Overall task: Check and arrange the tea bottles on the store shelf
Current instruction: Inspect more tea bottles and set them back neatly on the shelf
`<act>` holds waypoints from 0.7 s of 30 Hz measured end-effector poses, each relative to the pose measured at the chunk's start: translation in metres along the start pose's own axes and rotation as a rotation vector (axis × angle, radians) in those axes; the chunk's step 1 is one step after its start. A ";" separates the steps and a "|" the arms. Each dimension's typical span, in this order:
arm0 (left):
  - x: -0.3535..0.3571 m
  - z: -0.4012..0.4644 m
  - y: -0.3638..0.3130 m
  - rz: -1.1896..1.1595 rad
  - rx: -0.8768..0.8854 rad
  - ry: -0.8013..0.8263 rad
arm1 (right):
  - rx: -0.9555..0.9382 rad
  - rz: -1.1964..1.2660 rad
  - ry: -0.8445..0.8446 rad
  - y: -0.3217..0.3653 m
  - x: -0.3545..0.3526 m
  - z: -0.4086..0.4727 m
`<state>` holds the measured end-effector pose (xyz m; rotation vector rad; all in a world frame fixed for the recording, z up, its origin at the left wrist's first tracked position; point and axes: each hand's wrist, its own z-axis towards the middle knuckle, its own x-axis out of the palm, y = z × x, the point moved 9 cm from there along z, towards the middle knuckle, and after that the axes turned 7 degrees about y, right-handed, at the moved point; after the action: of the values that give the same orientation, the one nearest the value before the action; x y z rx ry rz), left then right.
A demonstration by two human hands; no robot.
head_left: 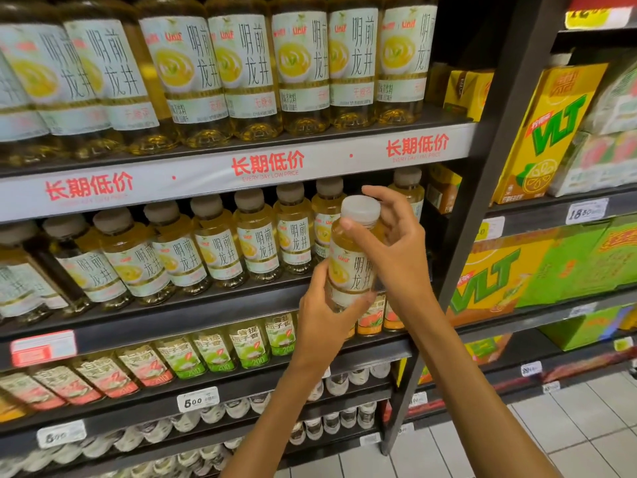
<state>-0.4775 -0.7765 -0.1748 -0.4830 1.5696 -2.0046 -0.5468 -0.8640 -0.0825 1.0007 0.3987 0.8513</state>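
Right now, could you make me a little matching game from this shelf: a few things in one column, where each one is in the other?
Things:
1. held tea bottle
2. left hand
3. right hand
4. yellow VLT carton

Places:
A. at the bottle's neck, near the cap
B. shelf unit on the right
C. round the bottle's base
D. in front of the middle shelf

Pairs: 1-D, 2-C, 3-A, 4-B

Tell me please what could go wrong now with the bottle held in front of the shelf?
The tea bottle is off the shelf, held by both hands: left hand low, right hand near the cap. It might slip and fall. Returned carelessly, it could knock over the tightly packed row of bottles.
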 end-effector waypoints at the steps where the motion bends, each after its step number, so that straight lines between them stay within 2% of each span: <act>1: -0.001 -0.005 -0.003 -0.029 -0.004 0.017 | 0.031 0.014 0.028 -0.002 0.002 0.001; 4: -0.001 -0.019 -0.004 -0.140 -0.056 0.109 | 0.112 0.007 0.146 -0.009 0.011 0.000; 8: -0.003 -0.037 0.008 -0.256 -0.166 0.175 | 0.242 0.194 0.272 -0.027 0.029 -0.009; 14: -0.017 -0.046 0.012 -0.591 -0.271 0.119 | 0.265 0.353 0.109 -0.025 0.024 -0.008; 17: -0.010 -0.049 0.013 -0.720 -0.322 0.204 | 0.346 0.515 0.161 -0.027 0.037 -0.012; 19: -0.008 -0.052 0.015 -0.691 -0.350 0.245 | 0.420 0.630 0.202 -0.033 0.048 -0.019; 21: -0.012 -0.054 0.017 -0.500 -0.367 0.270 | 0.419 0.670 0.183 -0.036 0.048 -0.021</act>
<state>-0.4963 -0.7305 -0.2043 -0.8438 2.1738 -2.2107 -0.5148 -0.8238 -0.1206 1.4865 0.4105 1.5106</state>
